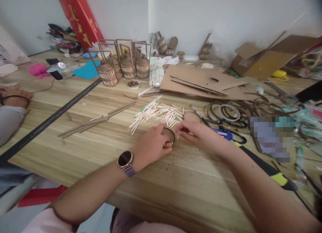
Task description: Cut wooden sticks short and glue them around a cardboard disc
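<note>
Grips round brown base [170, 133] between thumb and fingers of left hand [150, 144], pinches short pale stick [177, 136] in right hand [195, 132] just beside its right rim

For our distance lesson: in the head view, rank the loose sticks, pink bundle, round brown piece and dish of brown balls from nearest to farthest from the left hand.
1. Round brown piece, held by the left hand
2. Loose sticks, just beyond the hand
3. Dish of brown balls, farther back
4. Pink bundle, far left
</note>
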A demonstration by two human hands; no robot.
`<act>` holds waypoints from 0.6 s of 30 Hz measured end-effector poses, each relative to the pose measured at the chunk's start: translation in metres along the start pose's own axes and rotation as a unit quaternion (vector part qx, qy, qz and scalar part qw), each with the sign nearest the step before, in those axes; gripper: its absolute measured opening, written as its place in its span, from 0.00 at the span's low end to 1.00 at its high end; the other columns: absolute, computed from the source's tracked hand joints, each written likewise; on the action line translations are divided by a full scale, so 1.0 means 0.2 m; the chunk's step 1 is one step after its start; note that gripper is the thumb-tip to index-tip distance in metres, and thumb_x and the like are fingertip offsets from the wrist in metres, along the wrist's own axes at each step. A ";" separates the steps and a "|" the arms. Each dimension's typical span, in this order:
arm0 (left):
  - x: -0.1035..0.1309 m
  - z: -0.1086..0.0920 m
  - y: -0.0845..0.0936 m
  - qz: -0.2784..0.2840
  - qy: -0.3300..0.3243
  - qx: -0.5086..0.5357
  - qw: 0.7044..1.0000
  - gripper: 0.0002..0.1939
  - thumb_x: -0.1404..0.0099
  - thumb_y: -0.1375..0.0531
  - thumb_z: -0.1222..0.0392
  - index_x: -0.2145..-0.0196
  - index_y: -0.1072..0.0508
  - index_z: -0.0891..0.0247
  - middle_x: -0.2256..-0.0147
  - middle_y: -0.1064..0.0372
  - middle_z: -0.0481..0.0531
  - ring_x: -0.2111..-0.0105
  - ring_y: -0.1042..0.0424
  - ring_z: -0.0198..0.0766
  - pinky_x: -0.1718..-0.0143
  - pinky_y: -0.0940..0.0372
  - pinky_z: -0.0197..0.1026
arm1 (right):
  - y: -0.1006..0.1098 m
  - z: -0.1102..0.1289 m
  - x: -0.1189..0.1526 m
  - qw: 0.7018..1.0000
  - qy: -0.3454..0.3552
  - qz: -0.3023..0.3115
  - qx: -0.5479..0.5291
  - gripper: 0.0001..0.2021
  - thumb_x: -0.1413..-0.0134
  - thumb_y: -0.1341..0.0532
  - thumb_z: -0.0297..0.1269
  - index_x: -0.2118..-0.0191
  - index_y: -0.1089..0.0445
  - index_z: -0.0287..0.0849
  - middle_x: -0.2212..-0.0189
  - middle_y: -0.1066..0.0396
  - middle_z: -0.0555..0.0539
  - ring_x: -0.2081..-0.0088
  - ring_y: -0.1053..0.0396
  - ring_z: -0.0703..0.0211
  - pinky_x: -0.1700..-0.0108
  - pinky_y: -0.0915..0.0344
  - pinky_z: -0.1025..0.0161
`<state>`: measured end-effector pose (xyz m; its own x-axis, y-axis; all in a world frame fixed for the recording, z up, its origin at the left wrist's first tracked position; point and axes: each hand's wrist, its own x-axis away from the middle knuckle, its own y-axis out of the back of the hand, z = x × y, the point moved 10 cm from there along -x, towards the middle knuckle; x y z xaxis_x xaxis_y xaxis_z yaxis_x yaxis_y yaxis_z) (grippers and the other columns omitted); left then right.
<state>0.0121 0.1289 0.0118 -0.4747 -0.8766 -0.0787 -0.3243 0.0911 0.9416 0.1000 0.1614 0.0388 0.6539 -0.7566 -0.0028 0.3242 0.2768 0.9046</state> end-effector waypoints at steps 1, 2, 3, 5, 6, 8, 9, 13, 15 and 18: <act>0.00 0.00 0.00 0.002 0.002 0.002 1.000 0.12 0.39 0.34 0.54 0.63 0.22 0.65 0.39 0.42 0.61 0.50 0.30 0.53 0.49 0.32 0.53 | -0.01 0.00 0.03 0.998 -0.005 -0.004 -0.056 0.08 0.39 0.47 0.34 0.62 0.31 0.43 0.67 0.25 0.47 0.67 0.29 0.59 0.65 0.36 0.64; 0.00 0.00 0.00 0.003 0.004 0.004 1.000 0.11 0.39 0.34 0.54 0.63 0.22 0.65 0.39 0.42 0.60 0.50 0.30 0.53 0.49 0.32 0.53 | -0.03 0.00 0.05 0.995 -0.012 -0.005 -0.100 0.08 0.39 0.47 0.36 0.62 0.31 0.43 0.68 0.25 0.48 0.68 0.30 0.59 0.66 0.36 0.64; 0.00 0.00 0.00 0.003 0.004 0.007 1.000 0.11 0.39 0.34 0.54 0.63 0.23 0.64 0.39 0.42 0.60 0.51 0.30 0.52 0.50 0.31 0.53 | -0.05 -0.01 0.07 0.992 -0.020 -0.003 -0.127 0.08 0.39 0.47 0.37 0.63 0.31 0.43 0.69 0.26 0.48 0.68 0.30 0.59 0.67 0.37 0.64; 0.00 0.00 0.00 0.002 0.001 0.011 1.000 0.11 0.39 0.34 0.54 0.63 0.23 0.64 0.40 0.41 0.60 0.51 0.30 0.52 0.51 0.31 0.53 | -0.09 -0.02 0.09 0.988 -0.034 -0.002 -0.153 0.09 0.39 0.46 0.40 0.63 0.31 0.43 0.70 0.26 0.49 0.69 0.31 0.59 0.68 0.37 0.64; 0.00 0.00 0.00 -0.001 -0.002 0.013 1.000 0.11 0.39 0.34 0.54 0.63 0.23 0.64 0.40 0.41 0.59 0.51 0.30 0.52 0.51 0.31 0.53 | -0.11 -0.03 0.09 0.987 -0.039 -0.004 -0.156 0.09 0.39 0.46 0.40 0.64 0.31 0.43 0.70 0.26 0.49 0.70 0.31 0.60 0.68 0.38 0.65; 0.00 -0.01 0.00 -0.006 -0.009 0.011 1.000 0.11 0.39 0.34 0.54 0.62 0.23 0.64 0.40 0.41 0.60 0.51 0.30 0.52 0.51 0.31 0.54 | -0.14 -0.04 0.10 0.987 -0.041 -0.012 -0.154 0.09 0.40 0.45 0.40 0.64 0.31 0.43 0.71 0.26 0.50 0.71 0.32 0.60 0.69 0.38 0.65; 0.00 -0.01 0.00 -0.008 -0.012 0.009 1.000 0.11 0.39 0.34 0.54 0.62 0.23 0.64 0.40 0.42 0.61 0.51 0.30 0.53 0.51 0.31 0.54 | -0.15 -0.04 0.10 0.987 -0.043 -0.017 -0.151 0.08 0.40 0.44 0.40 0.65 0.31 0.43 0.72 0.27 0.50 0.71 0.32 0.61 0.69 0.39 0.65; 0.01 0.00 0.00 -0.014 -0.018 0.001 1.000 0.11 0.39 0.34 0.56 0.61 0.23 0.65 0.40 0.42 0.61 0.51 0.30 0.53 0.51 0.31 0.54 | -0.17 -0.04 0.09 0.987 -0.043 -0.030 -0.149 0.05 0.43 0.42 0.36 0.65 0.31 0.43 0.73 0.27 0.51 0.72 0.32 0.61 0.70 0.39 0.66; 0.00 0.00 0.00 -0.018 -0.017 -0.002 1.000 0.11 0.39 0.34 0.56 0.61 0.23 0.64 0.40 0.42 0.61 0.50 0.30 0.54 0.50 0.31 0.54 | -0.18 -0.04 0.09 0.987 -0.038 -0.033 -0.150 0.03 0.44 0.42 0.34 0.66 0.31 0.43 0.73 0.26 0.51 0.72 0.31 0.61 0.70 0.38 0.66; 0.00 0.00 0.00 -0.018 -0.014 0.002 1.000 0.12 0.39 0.34 0.56 0.60 0.23 0.63 0.40 0.42 0.60 0.50 0.30 0.53 0.49 0.32 0.54 | -0.19 -0.02 0.09 0.987 -0.024 -0.040 -0.152 0.04 0.44 0.43 0.32 0.65 0.31 0.44 0.70 0.24 0.50 0.70 0.29 0.60 0.68 0.36 0.66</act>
<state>0.0124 0.1287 0.0113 -0.4860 -0.8654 -0.1220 -0.3453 0.0618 0.9365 0.1013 0.1399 0.0039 0.5868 -0.8087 -0.0419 0.5682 0.3743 0.7328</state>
